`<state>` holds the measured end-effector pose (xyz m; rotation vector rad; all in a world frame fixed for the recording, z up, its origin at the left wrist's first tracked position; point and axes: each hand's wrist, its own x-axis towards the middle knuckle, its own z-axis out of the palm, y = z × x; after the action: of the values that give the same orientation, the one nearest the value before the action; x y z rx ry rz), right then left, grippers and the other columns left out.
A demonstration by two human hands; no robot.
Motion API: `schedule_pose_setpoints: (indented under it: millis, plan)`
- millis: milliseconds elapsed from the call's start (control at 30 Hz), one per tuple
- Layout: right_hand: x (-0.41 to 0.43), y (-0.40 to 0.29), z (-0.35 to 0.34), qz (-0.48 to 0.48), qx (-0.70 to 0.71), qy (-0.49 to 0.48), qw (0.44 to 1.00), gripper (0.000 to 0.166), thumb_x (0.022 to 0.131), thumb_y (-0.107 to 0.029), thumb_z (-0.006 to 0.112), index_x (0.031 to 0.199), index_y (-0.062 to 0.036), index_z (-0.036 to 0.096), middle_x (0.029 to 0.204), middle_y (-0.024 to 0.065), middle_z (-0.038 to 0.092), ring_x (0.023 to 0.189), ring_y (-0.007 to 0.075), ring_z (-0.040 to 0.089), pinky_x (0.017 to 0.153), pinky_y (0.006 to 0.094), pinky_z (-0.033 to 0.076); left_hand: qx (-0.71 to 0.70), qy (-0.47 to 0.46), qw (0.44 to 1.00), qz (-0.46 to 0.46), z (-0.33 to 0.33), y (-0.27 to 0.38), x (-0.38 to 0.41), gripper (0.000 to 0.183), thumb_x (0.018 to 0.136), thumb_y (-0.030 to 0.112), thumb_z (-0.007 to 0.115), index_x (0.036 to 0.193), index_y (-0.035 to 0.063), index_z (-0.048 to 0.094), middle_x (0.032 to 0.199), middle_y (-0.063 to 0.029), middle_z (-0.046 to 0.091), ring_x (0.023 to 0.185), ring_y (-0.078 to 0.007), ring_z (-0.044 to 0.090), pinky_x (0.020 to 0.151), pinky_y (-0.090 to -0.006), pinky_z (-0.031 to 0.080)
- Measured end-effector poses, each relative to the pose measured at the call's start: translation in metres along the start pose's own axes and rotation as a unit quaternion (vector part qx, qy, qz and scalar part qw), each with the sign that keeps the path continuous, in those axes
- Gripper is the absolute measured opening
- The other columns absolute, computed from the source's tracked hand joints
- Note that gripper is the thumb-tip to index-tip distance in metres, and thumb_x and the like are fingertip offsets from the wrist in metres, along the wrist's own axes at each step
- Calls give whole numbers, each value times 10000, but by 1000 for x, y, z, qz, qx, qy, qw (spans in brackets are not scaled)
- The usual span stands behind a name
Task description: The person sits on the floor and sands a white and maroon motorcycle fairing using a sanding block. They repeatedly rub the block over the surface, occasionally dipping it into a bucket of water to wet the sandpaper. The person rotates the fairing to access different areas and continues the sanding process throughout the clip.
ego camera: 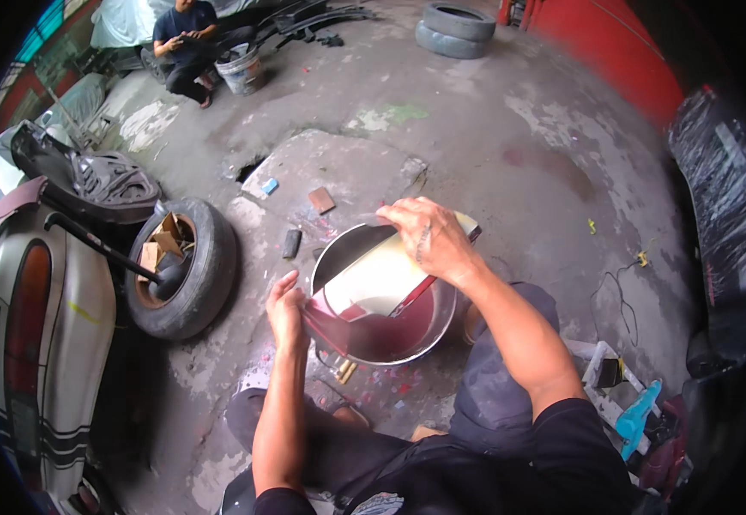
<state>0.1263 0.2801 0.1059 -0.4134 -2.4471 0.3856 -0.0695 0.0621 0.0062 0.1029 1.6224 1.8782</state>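
Observation:
A panel [373,277], pale cream over much of its face and reddish at one end and along an edge, lies slanted across a round metal basin [448,318]. Dull red liquid [402,328] fills the bottom of the basin. My left hand [288,312] holds the panel's reddish near-left end, thumb and fingers around its edge. Towards the upper right end, my right hand [434,238] grips the panel with the fingers curled over its far edge. Whether anything sits under the right palm is hidden.
Beyond the basin lie a brown block [321,200], a dark block [292,243] and a blue piece [270,187]. A tyre [215,283] holding cardboard and a vehicle body [64,322] stand left. A person [186,45] sits near a bucket [241,71]. Stacked tyres [453,32] stand farther off.

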Motion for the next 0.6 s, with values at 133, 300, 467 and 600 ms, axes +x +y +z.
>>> schedule_pose_setpoints:
  millis: [133,300,467,600]
  plan:
    - [-1,1,6,-8,5,6,1000,282,944,-42,599,1165,-42,774,1095,148,763,999,375,705,920,465,572,-25,2,1000,13,-5,-2,-7,604,864,3,573,1467,15,591,1476,-197,556,870,-138,629,743,-301,547]
    - [1,-3,-3,24,15,-26,999,299,901,20,624,1173,9,748,1128,179,762,1064,371,712,965,459,559,96,-7,993,74,-11,-1,-17,528,873,39,614,1399,18,656,1516,-222,553,1152,-254,644,979,-358,521]
    - [3,-1,-3,16,13,-37,999,309,903,21,619,1183,7,749,1136,179,768,1061,370,716,964,455,559,208,-48,956,199,-9,-4,-1,375,880,83,649,1229,0,759,1461,-232,632,1414,-350,561,1185,-394,404]
    - [3,2,-3,16,2,-32,999,281,921,-20,623,1161,-40,769,1097,158,770,1021,376,714,929,473,568,311,-99,933,150,6,20,-7,330,907,141,653,1170,-17,774,1126,-139,768,1031,-196,685,927,-330,525]
